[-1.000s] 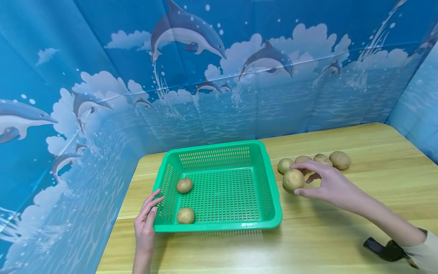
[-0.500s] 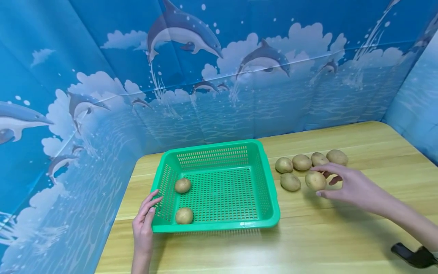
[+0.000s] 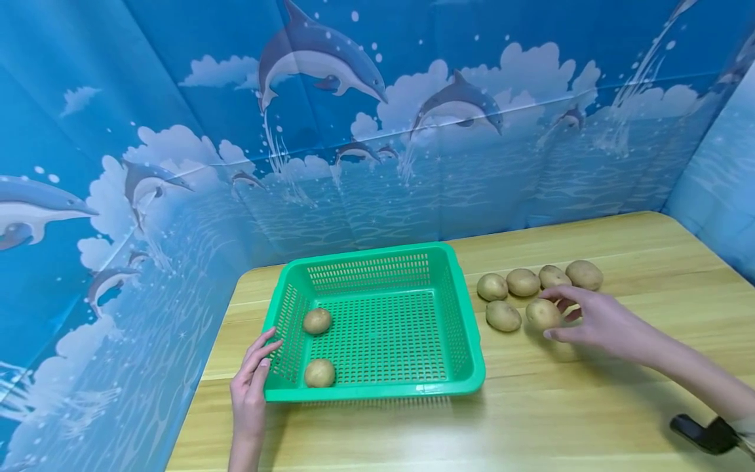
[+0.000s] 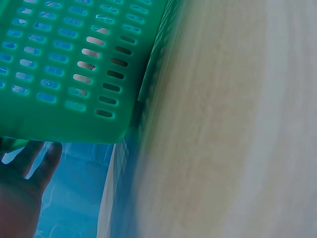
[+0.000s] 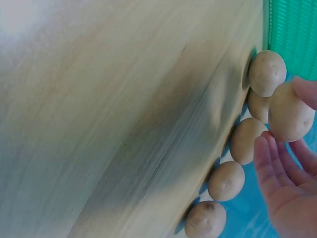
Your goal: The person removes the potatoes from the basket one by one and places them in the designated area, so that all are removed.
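In the head view, my right hand (image 3: 596,324) pinches a potato (image 3: 542,314) between thumb and fingers, low over the table. The right wrist view shows this potato (image 5: 291,113) between the thumb and fingertips of my right hand (image 5: 287,193). Just left of it lies another potato (image 3: 503,316), and behind are several more in a row, one being a potato (image 3: 523,282). My left hand (image 3: 250,387) rests with fairly straight fingers on the left rim of a green plastic basket (image 3: 377,392). Inside the basket sit two potatoes, the rear potato (image 3: 317,321) and the front potato (image 3: 320,373).
The wooden table (image 3: 531,419) carries the basket and the loose potatoes. A blue curtain (image 3: 366,196) printed with dolphins hangs along the back and sides. A black strap piece (image 3: 702,434) sits by the right wrist.
My right hand has moved right with its potato, from near the basket to beside the front loose potato, and lowered slightly. The left hand and basket have stayed put.
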### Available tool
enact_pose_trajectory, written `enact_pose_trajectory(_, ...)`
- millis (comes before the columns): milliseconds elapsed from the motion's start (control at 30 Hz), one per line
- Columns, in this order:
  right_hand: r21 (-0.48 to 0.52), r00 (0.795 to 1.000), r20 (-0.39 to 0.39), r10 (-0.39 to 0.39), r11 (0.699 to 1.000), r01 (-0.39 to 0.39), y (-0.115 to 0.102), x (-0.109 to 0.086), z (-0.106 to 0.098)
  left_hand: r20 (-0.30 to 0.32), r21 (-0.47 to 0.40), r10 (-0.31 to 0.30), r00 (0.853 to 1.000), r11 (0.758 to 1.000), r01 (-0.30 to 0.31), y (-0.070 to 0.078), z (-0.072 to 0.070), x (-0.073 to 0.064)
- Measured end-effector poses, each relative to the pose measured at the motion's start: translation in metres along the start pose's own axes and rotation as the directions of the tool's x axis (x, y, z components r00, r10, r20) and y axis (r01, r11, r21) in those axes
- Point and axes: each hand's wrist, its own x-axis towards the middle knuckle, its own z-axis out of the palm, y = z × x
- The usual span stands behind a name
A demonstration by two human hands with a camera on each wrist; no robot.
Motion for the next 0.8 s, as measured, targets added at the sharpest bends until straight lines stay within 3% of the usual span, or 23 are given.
enact_pose_trajectory(433,0.016,0.999,0.021,0.047,0.999,-0.048,0.015,0.013,0.008,-0.001,0.005,-0.023,1.000,1.000,0.023,0.000,0.000,-0.001)
enact_pose_trajectory(800,-0.009,0.999,0.035,0.028,1.000,-0.027,0.020,0.018,0.015,-0.004,0.008,-0.031,1.000,1.000,0.031,0.000,0.000,0.000)
